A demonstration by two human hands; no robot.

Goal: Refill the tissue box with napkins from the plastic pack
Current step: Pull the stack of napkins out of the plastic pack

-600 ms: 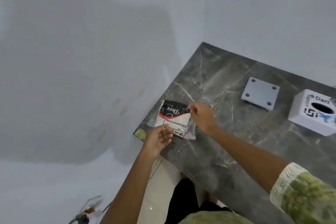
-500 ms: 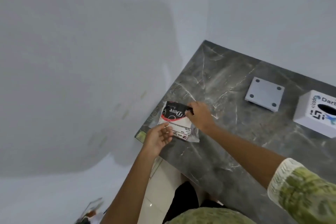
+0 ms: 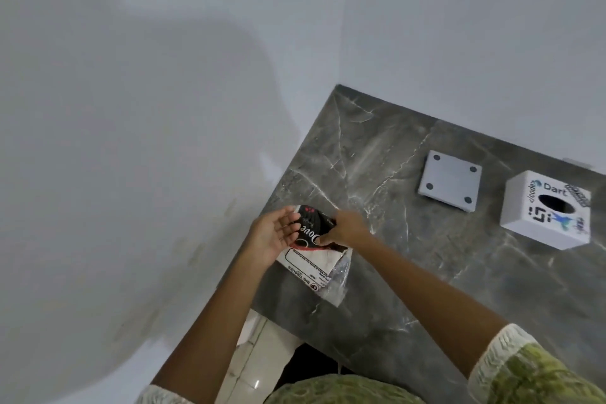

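The plastic napkin pack [image 3: 313, 261], black, red and white with a clear crinkled end, is lifted off the dark marble table [image 3: 377, 272] near its left corner. My right hand [image 3: 344, 230] pinches the pack's upper right edge. My left hand [image 3: 273, 234] is under its left side, palm up with the fingers spread against the pack. The white tissue box [image 3: 546, 210], with an oval hole on top and stickers, stands at the far right of the table, well away from both hands.
A flat grey square plate [image 3: 450, 180] with four dark dots lies between the pack and the tissue box. White walls [image 3: 164, 108] meet the table's left and back edges. Pale floor tiles [image 3: 259, 357] show below the table's front corner.
The pack has been raised off the table and turned. My left hand moved from its lower edge to its left side and opened palm up. My right hand kept its pinch.
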